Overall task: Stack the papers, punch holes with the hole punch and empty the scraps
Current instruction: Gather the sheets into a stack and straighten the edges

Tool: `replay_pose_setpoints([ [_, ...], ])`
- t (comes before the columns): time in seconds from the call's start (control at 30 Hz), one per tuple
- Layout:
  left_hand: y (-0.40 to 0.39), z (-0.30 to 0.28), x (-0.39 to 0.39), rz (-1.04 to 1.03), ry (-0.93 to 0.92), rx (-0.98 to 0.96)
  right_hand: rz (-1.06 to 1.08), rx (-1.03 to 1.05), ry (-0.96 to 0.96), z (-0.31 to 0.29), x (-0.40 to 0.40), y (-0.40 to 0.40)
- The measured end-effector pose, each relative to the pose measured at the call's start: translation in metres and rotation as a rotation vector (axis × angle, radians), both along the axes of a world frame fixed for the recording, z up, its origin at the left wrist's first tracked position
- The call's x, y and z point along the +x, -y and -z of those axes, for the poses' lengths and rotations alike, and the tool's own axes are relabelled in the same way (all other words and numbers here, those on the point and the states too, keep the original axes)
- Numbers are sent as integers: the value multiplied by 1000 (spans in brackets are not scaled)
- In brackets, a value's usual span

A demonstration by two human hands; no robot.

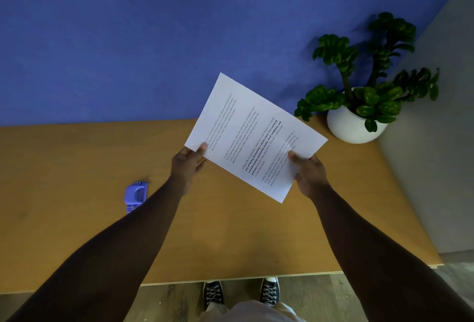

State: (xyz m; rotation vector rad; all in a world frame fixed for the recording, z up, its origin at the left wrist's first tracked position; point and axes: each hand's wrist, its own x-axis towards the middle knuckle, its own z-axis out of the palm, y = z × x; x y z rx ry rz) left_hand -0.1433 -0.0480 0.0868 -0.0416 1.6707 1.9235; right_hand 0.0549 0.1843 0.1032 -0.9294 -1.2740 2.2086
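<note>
- Head view, centre of the frame: a stack of white printed paper sheets [254,134] is held up above the tan wooden worktop [77,232], tilted so one corner points to the upper middle of the frame and another to the lower right
- The left hand [188,165] pinches the stack's left corner, thumb on the printed face and the other fingers hidden behind; the right hand [309,173] grips the lower right edge the same way, thumb on top. Both hands are clamped on the sheets, well apart from each other
- Only the top sheet's face shows, so how many sheets there are cannot be told; the edges look flush, which suggests the stacking is done or nearly so
- Lower left of the centre: a small purple plastic hole punch [136,194] lies on the worktop, partly hidden by the left forearm and well apart from the sheets. It looks untouched, so punching and emptying the scraps are judged still to come
- The paper is thin, matt and flat, with short blocks of black text; the punch is rounded and smooth; the worktop is a smooth, plain board with a pale edge
- Right of the frame: a glossy-leaved green plant in a round white pot [354,126] stands at the worktop's far corner, against a matt blue wall [128,39]
</note>
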Motion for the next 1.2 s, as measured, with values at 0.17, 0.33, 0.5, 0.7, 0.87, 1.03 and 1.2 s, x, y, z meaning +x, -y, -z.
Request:
replay_pose_setpoints([
  [0.17, -20, -10, 17, 74, 29, 80, -24, -101, -55, 3, -8, 8],
  [0.33, -41, -16, 31, 163, 33, 124, -61, -177, -112, 10, -16, 18],
  [0.5, -50, -17, 37, 137, 0, 162, -102, -221, -84, 16, -17, 21],
  [0.7, -47, -15, 26, 117, -73, 87, -104, -175, 37, 22, -8, 12],
  [0.87, -42, -9, 19, 159, -118, 2, -60, -129, 132, 27, -2, 3],
  [1.03, -37, -4, 17, 208, -108, -40, -68, -33, 185, 27, 2, -4],
  [1.2, -35, 0, 21, 303, -113, -145, -137, 17, 195, 19, 0, -5],
])
